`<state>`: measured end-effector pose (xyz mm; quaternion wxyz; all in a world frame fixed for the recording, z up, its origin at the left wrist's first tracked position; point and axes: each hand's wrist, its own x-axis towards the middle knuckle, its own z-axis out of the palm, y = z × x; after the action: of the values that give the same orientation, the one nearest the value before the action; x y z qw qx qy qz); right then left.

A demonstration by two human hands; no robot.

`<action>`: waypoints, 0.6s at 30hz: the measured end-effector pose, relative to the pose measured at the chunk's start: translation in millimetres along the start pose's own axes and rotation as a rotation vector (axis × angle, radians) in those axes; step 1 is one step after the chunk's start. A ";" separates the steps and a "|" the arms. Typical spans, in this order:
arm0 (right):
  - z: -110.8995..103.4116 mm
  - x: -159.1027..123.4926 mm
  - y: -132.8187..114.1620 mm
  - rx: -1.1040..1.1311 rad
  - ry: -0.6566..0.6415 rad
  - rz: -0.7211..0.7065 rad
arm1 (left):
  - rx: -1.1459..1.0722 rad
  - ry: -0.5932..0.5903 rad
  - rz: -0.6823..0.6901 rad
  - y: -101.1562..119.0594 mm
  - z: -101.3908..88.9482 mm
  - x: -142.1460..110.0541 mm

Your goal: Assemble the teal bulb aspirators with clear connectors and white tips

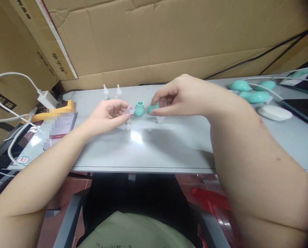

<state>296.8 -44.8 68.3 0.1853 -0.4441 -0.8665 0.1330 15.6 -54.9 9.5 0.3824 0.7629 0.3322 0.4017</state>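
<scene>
My left hand point(112, 112) pinches a small clear plastic cup-like piece point(129, 110) between thumb and fingers. Just right of it, a green rubber bulb point(139, 110) stands upright on the table, its round mouth facing up. My right hand point(170, 98) reaches over from the right, thumb and fingers closed around a second green bulb point(151, 109), which they partly cover. A whitish translucent part point(160, 119) shows below the right hand. Small white pieces point(128, 125) lie under the left fingertips. Behind the left hand stand two white pointed nozzles point(105, 90), their bases partly hidden.
On the right are several green bulbs point(255, 90), a white mouse-shaped object point(275, 112) and a dark flat device point(305, 108). To the left lie a yellow tool point(66, 107), a booklet point(63, 125) and a white plug with cables point(47, 100). Cardboard point(154, 41) walls the table's back.
</scene>
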 end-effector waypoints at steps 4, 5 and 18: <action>-10.8 -0.8 4.8 -0.247 -0.190 0.234 | -0.040 -0.003 -0.020 -1.4 -1.4 -1.0; -10.0 0.1 3.8 -0.288 -0.236 0.260 | -0.047 -0.008 -0.025 -1.9 -1.5 -1.2; 21.5 9.2 1.3 -0.184 -0.180 0.042 | -0.039 -0.028 0.013 -5.3 -5.0 0.7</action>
<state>283.2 -38.0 50.4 0.0625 -0.4635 -0.8786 0.0962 10.5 -50.1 7.2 0.3992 0.7630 0.3140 0.3998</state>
